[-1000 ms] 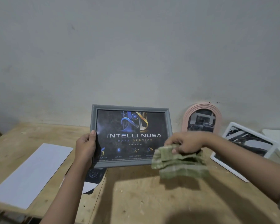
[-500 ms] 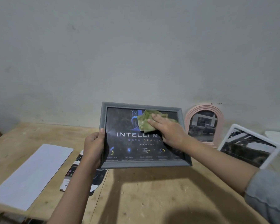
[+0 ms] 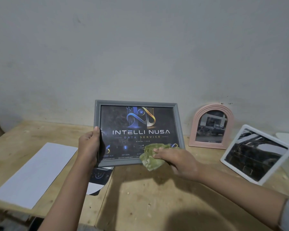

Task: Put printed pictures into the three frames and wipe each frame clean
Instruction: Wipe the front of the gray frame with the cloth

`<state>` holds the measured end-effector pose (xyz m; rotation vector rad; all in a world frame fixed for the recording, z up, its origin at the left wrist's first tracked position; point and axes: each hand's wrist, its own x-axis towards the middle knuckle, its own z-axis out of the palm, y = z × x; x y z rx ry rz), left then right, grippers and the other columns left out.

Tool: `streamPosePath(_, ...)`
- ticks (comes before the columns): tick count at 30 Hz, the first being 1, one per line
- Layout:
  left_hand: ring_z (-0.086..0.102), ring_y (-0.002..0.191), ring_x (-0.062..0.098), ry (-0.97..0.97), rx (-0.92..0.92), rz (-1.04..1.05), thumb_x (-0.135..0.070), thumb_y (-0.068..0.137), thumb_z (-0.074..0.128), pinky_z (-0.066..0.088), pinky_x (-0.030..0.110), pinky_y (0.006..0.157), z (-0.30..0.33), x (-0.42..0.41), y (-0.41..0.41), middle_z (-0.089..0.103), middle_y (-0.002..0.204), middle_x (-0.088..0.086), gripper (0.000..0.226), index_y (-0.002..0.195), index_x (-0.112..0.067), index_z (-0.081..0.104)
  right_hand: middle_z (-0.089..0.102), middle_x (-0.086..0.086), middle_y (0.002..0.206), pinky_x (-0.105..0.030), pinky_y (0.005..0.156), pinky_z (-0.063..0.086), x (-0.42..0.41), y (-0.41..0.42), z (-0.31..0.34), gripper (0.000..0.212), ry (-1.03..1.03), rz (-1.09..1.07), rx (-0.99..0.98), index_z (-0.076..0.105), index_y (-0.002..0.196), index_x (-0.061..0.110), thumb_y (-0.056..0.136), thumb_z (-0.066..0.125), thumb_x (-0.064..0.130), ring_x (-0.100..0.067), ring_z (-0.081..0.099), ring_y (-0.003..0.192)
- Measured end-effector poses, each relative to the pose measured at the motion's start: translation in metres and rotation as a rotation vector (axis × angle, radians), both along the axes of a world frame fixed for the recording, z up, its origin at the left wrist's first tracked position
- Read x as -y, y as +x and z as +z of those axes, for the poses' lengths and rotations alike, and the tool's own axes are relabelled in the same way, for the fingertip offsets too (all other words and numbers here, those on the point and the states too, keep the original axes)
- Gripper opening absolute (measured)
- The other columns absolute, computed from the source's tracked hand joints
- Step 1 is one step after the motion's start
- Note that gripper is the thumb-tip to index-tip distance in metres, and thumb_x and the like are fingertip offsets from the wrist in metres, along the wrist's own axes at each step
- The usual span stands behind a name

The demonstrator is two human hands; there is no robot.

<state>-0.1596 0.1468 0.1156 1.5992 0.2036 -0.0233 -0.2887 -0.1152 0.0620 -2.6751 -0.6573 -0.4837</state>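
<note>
A grey frame (image 3: pixel 137 103) with a dark "INTELLI NUSA" print stands tilted upright above the wooden table. My left hand (image 3: pixel 88 147) grips its left edge. My right hand (image 3: pixel 175 160) presses a crumpled green cloth (image 3: pixel 149 160) against the frame's lower right corner. A pink arched frame (image 3: pixel 196 127) holding a picture leans on the wall to the right. A white square frame (image 3: pixel 284 157) with a dark picture leans further right.
A white sheet of paper (image 3: pixel 35 172) lies on the wooden table (image 3: pixel 140 197) at the left. A dark printed picture (image 3: pixel 98 179) lies under the grey frame, partly hidden by my left arm. The grey wall (image 3: pixel 140 47) rises behind the table.
My right hand brought the cloth onto the frame's glass near the top, then swept it down to the lower right corner. My left hand kept hold of the frame.
</note>
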Motion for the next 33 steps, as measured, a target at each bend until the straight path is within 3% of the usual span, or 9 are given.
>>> streamPosePath(2,0.050,0.067,0.028,0.015,0.015,0.009,-0.036,0.097,0.052,0.047,0.031,0.051,-0.001,-0.001,0.002,0.049,0.075,0.014,0.038,0.066,-0.014,0.050,0.069,0.005,0.110,-0.026,0.080,0.049,-0.002,0.001,0.011,0.038,0.097,-0.075,-0.156,0.067,0.111,0.022,0.077,0.047,0.021,-0.013,0.063,0.100)
streamPosePath(6,0.055,0.060,0.031,0.061,0.068,-0.033,-0.037,0.097,0.050,0.045,0.030,0.048,-0.003,0.003,-0.002,0.053,0.067,0.018,0.041,0.069,-0.008,0.054,0.069,0.006,0.094,-0.036,0.083,0.051,0.007,0.014,0.037,0.029,0.197,-0.158,-0.589,0.064,0.096,0.030,0.085,0.046,0.011,-0.016,0.063,0.090)
streamPosePath(8,0.054,0.054,0.030,0.087,0.089,-0.053,-0.036,0.098,0.048,0.042,0.026,0.041,-0.005,0.005,-0.005,0.055,0.065,0.021,0.043,0.070,-0.005,0.054,0.067,0.013,0.088,-0.029,0.083,0.049,0.014,0.020,0.056,0.027,0.176,-0.086,-0.724,0.063,0.089,0.030,0.090,0.051,0.006,-0.007,0.060,0.086)
streamPosePath(11,0.052,0.050,0.027,0.101,0.098,-0.074,-0.034,0.100,0.046,0.037,0.021,0.032,-0.003,0.008,-0.011,0.054,0.065,0.021,0.042,0.076,0.000,0.054,0.061,0.019,0.067,-0.013,0.062,0.041,0.023,0.023,0.096,0.032,0.190,-0.012,-0.863,0.059,0.081,0.028,0.092,0.051,0.000,0.005,0.052,0.062)
streamPosePath(14,0.050,0.046,0.026,0.102,0.108,-0.089,-0.033,0.100,0.046,0.037,0.022,0.031,-0.003,0.008,-0.012,0.054,0.065,0.022,0.044,0.084,0.007,0.055,0.058,0.013,0.069,-0.013,0.061,0.040,0.035,0.032,0.133,0.032,0.180,-0.067,-0.713,0.059,0.081,0.025,0.091,0.050,-0.004,0.005,0.050,0.062)
streamPosePath(19,0.050,0.053,0.027,0.105,0.059,-0.116,-0.037,0.098,0.047,0.039,0.024,0.037,-0.007,0.006,-0.016,0.049,0.063,0.018,0.045,0.080,0.003,0.055,0.069,-0.002,0.106,-0.030,0.086,0.047,0.042,0.049,0.142,0.038,0.198,-0.337,-0.068,0.065,0.111,0.018,0.082,0.051,-0.003,-0.020,0.061,0.099)
streamPosePath(24,0.041,0.069,0.026,0.010,-0.005,-0.125,-0.048,0.089,0.055,0.041,0.038,0.063,-0.003,0.010,-0.019,0.043,0.077,0.011,0.033,0.085,-0.016,0.053,0.039,-0.014,0.146,-0.047,0.109,0.031,0.026,0.048,0.082,0.073,-0.157,-0.295,-0.019,0.048,0.136,0.011,0.067,0.052,-0.013,-0.032,0.039,0.134)
streamPosePath(28,0.046,0.057,0.021,-0.001,-0.007,-0.087,-0.039,0.097,0.051,0.048,0.030,0.048,0.003,0.011,-0.020,0.044,0.076,0.011,0.028,0.085,-0.013,0.052,0.045,-0.020,0.140,-0.057,0.095,0.044,0.012,0.037,0.039,0.084,-0.205,-0.208,0.074,0.052,0.132,0.005,0.052,0.058,-0.021,-0.039,0.047,0.125)
streamPosePath(33,0.053,0.066,0.027,-0.008,-0.009,-0.039,-0.040,0.095,0.053,0.053,0.042,0.061,0.006,0.002,-0.015,0.050,0.080,0.013,0.031,0.083,-0.011,0.054,0.053,-0.017,0.135,-0.053,0.080,0.054,0.001,0.015,0.013,0.094,-0.169,-0.097,0.108,0.051,0.129,0.011,0.042,0.068,-0.020,-0.035,0.056,0.117)
